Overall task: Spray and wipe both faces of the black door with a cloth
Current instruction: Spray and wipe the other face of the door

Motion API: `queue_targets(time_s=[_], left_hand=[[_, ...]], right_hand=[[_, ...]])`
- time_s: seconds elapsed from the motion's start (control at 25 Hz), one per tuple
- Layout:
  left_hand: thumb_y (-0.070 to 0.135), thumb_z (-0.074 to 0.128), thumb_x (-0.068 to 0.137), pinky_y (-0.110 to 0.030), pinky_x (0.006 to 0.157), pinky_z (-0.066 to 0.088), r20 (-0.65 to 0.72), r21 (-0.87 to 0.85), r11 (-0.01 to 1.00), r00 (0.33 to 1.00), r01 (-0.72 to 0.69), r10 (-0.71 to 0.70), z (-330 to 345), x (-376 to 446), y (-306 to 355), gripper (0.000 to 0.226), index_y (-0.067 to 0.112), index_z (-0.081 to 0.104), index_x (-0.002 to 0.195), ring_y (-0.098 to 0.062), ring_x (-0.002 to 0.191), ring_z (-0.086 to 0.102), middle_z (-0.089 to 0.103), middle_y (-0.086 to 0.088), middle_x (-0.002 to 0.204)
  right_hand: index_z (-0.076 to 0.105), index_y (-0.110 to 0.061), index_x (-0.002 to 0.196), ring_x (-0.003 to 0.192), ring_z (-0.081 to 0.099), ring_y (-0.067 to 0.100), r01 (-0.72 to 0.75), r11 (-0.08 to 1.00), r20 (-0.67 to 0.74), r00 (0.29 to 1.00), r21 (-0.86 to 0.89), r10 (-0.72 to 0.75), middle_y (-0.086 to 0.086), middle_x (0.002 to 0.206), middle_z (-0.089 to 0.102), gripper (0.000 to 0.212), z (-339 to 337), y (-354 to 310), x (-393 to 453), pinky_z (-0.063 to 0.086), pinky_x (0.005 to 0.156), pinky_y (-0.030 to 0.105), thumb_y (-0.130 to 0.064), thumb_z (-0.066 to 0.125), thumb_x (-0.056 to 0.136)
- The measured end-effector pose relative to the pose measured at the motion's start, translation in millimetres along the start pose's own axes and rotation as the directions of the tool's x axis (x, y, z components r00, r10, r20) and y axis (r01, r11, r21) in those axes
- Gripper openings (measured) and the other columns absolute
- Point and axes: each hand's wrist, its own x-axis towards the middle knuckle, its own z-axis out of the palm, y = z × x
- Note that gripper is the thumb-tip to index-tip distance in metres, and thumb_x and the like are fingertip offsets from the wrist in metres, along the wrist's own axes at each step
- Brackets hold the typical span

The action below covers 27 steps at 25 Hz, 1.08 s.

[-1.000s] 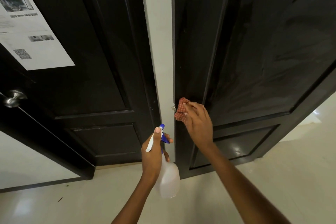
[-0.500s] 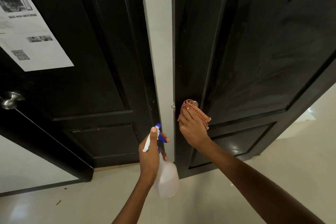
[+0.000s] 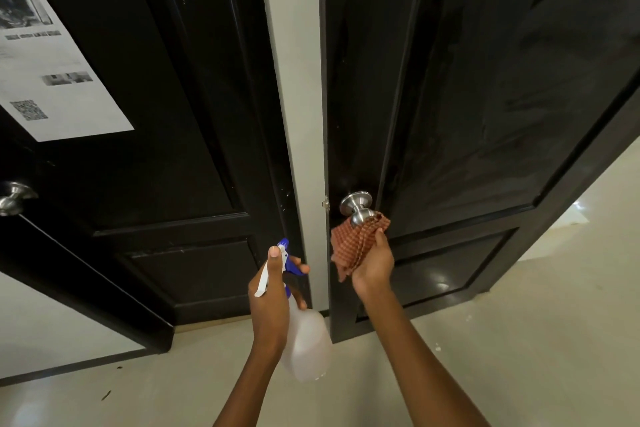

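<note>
Black and glossy, the right-hand door (image 3: 485, 80) stands directly ahead of our right hand (image 3: 372, 267), which grips the checked red cloth (image 3: 353, 246) just beneath and touching its steel doorknob (image 3: 356, 206) (the nearer hand by far). Our left hand (image 3: 272, 298) holds the spray bottle (image 3: 304, 340) by its neck, nozzle toward the white strip between doors.

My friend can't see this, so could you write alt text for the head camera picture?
The right hand cups a checked cloth around a silver doorknob on a black door, while the left hand holds a spray bottle.
</note>
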Motion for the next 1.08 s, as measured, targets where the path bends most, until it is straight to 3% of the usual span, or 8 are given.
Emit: queue_targets(time_s=[0.16, 0.32, 0.52, 0.68, 0.76, 0.84, 0.96, 1.08], left_hand=[[0.059, 0.038, 0.090, -0.029, 0.048, 0.053, -0.042, 0.007, 1.000, 0.999, 0.021, -0.021, -8, -1, -1, 0.053, 0.015, 0.067, 0.101, -0.024, 0.074, 0.070, 0.075, -0.001, 0.082], [0.060, 0.037, 0.092, -0.031, 0.048, 0.052, -0.062, 0.038, 0.999, 0.998, 0.029, -0.027, -14, 3, -3, 0.056, 0.014, 0.068, 0.099, -0.028, 0.075, 0.069, 0.075, 0.000, 0.082], [0.061, 0.038, 0.089, -0.030, 0.050, 0.053, -0.070, 0.025, 0.999, 0.997, 0.022, -0.020, -16, 7, 3, 0.053, 0.018, 0.067, 0.098, -0.026, 0.078, 0.069, 0.075, -0.001, 0.084], [0.062, 0.038, 0.087, -0.029, 0.051, 0.054, -0.074, 0.011, 0.999, 0.997, 0.030, -0.029, -20, 8, 4, 0.054, 0.018, 0.067, 0.099, -0.024, 0.078, 0.069, 0.075, -0.002, 0.085], [0.061, 0.037, 0.088, -0.029, 0.050, 0.053, -0.067, 0.007, 0.999, 0.997, 0.031, -0.030, -20, 9, 3, 0.054, 0.018, 0.067, 0.101, -0.024, 0.078, 0.069, 0.074, -0.002, 0.085], [0.060, 0.038, 0.088, -0.027, 0.049, 0.053, -0.054, -0.001, 1.000, 0.998, 0.029, -0.029, -18, 10, 3, 0.054, 0.017, 0.067, 0.102, -0.022, 0.077, 0.070, 0.075, -0.001, 0.083], [0.060, 0.039, 0.089, -0.028, 0.050, 0.053, -0.031, -0.002, 0.999, 0.999, 0.041, -0.041, -14, 15, 4, 0.053, 0.018, 0.067, 0.103, -0.022, 0.078, 0.070, 0.075, 0.000, 0.083], [0.058, 0.039, 0.091, -0.030, 0.050, 0.054, -0.007, -0.009, 0.999, 1.000, 0.031, -0.031, -10, 20, 6, 0.048, 0.021, 0.067, 0.100, -0.022, 0.075, 0.070, 0.075, -0.001, 0.084]], right_hand=[[0.056, -0.014, 0.140, 0.123, 0.060, 0.040, -0.111, 0.955, 0.038, 0.994, 0.275, 0.104, 0.022, 0.134, 0.063, 0.055, 15, 20, -1, 0.049, 0.102, 0.053, -0.052, 0.037, 0.106], [0.061, -0.010, 0.132, 0.109, 0.068, 0.038, -0.151, 0.935, 0.060, 0.988, 0.321, 0.139, 0.021, 0.117, 0.072, 0.052, 23, 24, -1, 0.060, 0.082, 0.047, -0.047, 0.035, 0.107], [0.060, -0.010, 0.137, 0.120, 0.062, 0.042, -0.124, 0.935, 0.004, 0.992, 0.332, 0.130, 0.024, 0.128, 0.066, 0.053, 17, 5, 17, 0.049, 0.103, 0.054, -0.047, 0.041, 0.105], [0.061, -0.017, 0.136, 0.123, 0.058, 0.040, 0.048, 0.966, 0.020, 0.998, 0.253, -0.055, 0.020, 0.137, 0.060, 0.048, 16, -2, 22, 0.046, 0.108, 0.053, -0.047, 0.038, 0.106], [0.059, -0.021, 0.138, 0.125, 0.058, 0.032, 0.284, 0.959, 0.061, 0.957, -0.004, -0.284, 0.012, 0.140, 0.059, 0.040, 14, 3, 22, 0.048, 0.104, 0.046, -0.040, 0.042, 0.107], [0.059, -0.020, 0.137, 0.132, 0.051, 0.025, 0.655, 0.600, 0.269, 0.747, -0.460, -0.609, 0.004, 0.143, 0.053, 0.035, 3, 10, 28, 0.044, 0.110, 0.044, -0.032, 0.048, 0.106], [0.059, -0.022, 0.136, 0.142, 0.037, 0.036, 0.628, -0.480, 0.779, 0.376, -0.613, -0.502, 0.010, 0.148, 0.048, 0.039, -15, -1, 52, 0.028, 0.120, 0.054, -0.034, 0.053, 0.099], [0.048, -0.028, 0.136, 0.126, 0.050, 0.041, 0.412, -0.760, 0.848, 0.403, -0.503, -0.343, 0.017, 0.141, 0.050, 0.050, -20, -19, 57, 0.048, 0.102, 0.058, -0.035, 0.068, 0.091]])
